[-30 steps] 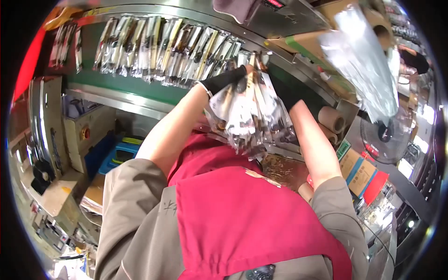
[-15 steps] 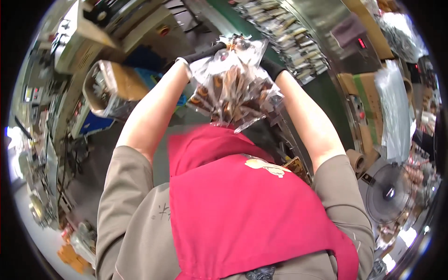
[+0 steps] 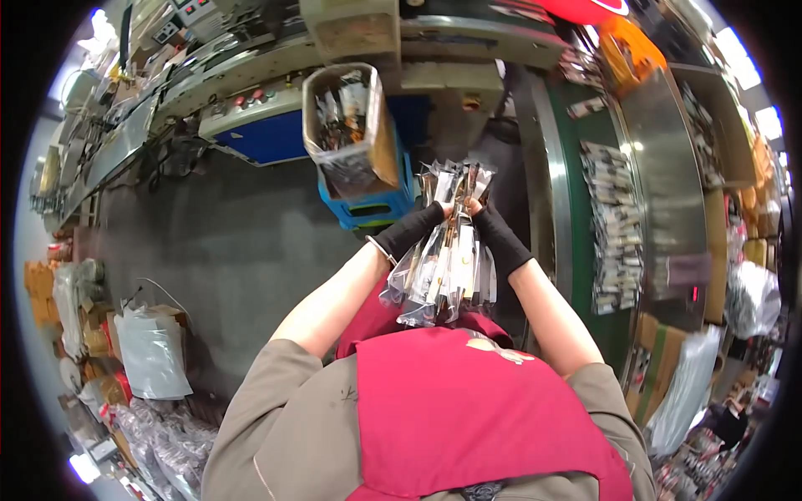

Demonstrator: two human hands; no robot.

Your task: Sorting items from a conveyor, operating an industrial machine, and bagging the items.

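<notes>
1. Both hands grip a thick bundle of clear packets (image 3: 447, 250) held upright before the chest, above a red apron (image 3: 468, 409).
2. The left hand (image 3: 418, 230), in a black fingerless glove, closes around the bundle's left side.
3. The right hand (image 3: 493, 234), gloved alike, clamps the right side.
4. A plastic-lined box (image 3: 347, 125) holding more packets stands on a blue crate (image 3: 376, 209) just beyond.
5. Packets lie on the green conveyor belt (image 3: 585, 209) to the right.

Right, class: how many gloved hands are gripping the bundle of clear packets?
2. The left hand grips the bundle of clear packets from its left side, the right hand from its right side; both wear black fingerless gloves. No other hands are in view.
</notes>
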